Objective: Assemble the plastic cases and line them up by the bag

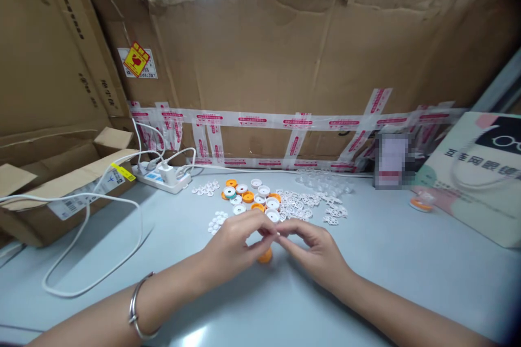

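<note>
My left hand [242, 236] and my right hand [317, 252] meet fingertip to fingertip above the table. Both are closed in a pinch on a small white piece [278, 235], mostly hidden by the fingers. Below my left fingers lies an orange round cap [265, 256], partly covered by that hand. Just beyond the hands sits a group of round white cups [273, 204] and orange cups [247, 196], with a teal-rimmed one [230, 192] among them. Small white discs [217, 221] are left of my left hand. White openwork wheel-like pieces [299, 205] lie beyond my right hand.
More small white pieces [205, 188] and clear plastic domes [325, 181] lie farther back. At left are a power strip [163, 176], a looping white cable [140, 227] and an open carton [73, 190]. An assembled orange-based piece [422, 204] stands near a printed box [472, 184]. Tall cardboard [252, 54] walls the back.
</note>
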Action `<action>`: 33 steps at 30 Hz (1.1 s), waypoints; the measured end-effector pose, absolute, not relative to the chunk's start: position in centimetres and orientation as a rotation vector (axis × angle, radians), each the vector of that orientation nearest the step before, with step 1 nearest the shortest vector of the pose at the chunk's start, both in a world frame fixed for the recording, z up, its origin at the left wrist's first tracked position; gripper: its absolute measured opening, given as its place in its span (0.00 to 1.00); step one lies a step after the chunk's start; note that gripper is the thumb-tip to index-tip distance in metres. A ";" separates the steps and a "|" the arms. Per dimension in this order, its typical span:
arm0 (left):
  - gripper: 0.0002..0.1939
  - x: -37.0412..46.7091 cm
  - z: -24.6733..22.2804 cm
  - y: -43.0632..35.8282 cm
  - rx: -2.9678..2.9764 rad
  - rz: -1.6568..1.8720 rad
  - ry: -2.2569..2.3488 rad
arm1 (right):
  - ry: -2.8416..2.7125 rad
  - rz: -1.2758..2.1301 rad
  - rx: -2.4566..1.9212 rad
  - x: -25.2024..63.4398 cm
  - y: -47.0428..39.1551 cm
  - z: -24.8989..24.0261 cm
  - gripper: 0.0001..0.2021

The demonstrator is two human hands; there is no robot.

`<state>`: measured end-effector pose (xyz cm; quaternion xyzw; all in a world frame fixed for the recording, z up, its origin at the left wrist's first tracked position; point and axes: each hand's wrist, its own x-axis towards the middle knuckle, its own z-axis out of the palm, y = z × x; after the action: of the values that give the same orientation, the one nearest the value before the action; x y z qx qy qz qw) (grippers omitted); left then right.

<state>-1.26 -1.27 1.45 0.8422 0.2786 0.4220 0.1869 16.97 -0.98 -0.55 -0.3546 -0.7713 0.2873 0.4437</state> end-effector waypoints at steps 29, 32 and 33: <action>0.11 -3.2 1.2 0.6 2.465 0.373 0.965 | -2.538 -0.078 -0.575 17.6 -0.1 -1.8 0.09; 0.11 -3.2 1.2 0.6 2.469 0.372 0.969 | -2.579 -0.145 -0.575 17.7 -0.2 -1.7 0.09; 0.11 -3.2 1.2 0.6 2.469 0.371 0.969 | -2.596 -0.161 -0.577 17.7 -0.2 -1.6 0.09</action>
<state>-3.21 0.64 1.23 0.8972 0.3523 0.1347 0.2298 17.70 -0.19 -1.60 -0.2105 -0.9467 -0.0588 0.2366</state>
